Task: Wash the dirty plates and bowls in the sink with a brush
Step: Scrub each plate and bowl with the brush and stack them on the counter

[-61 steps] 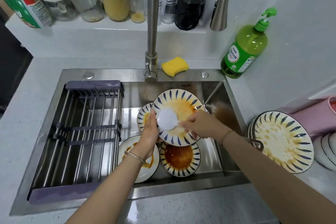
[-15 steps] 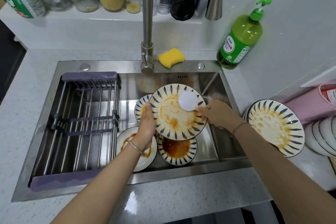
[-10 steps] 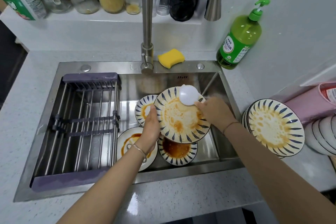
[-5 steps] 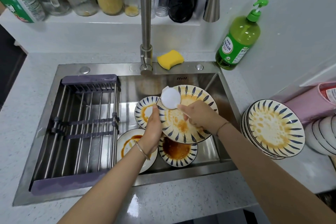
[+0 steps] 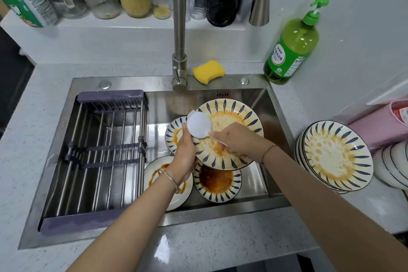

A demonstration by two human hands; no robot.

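Brush at the rim of a stained plate, held over the sink.

The left hand (image 5: 185, 154) grips the plate (image 5: 238, 117) by its rim at 8 o'clock and holds it tilted above the dishes in the sink (image 5: 220, 93). The right hand (image 5: 236, 143) is clenched round the handle of the brush (image 5: 198, 126), whose round white head sits over the plate's rim at 10 o'clock; I cannot tell whether the bristles touch. Orange-brown smears cover the plate's face. Below it lie a small bowl (image 5: 173, 137) at 9 o'clock, a white plate (image 5: 154, 174) at 7 and a sauce bowl (image 5: 217, 180) at 6. A rack (image 5: 106, 150) fills the sink's 9 o'clock half. On the counter at 3 o'clock stands a stack (image 5: 335, 154) of stained plates, with a bottle (image 5: 291, 51) at 1 o'clock. A sponge (image 5: 208, 70) lies at 12, just beside the tap (image 5: 180, 28).
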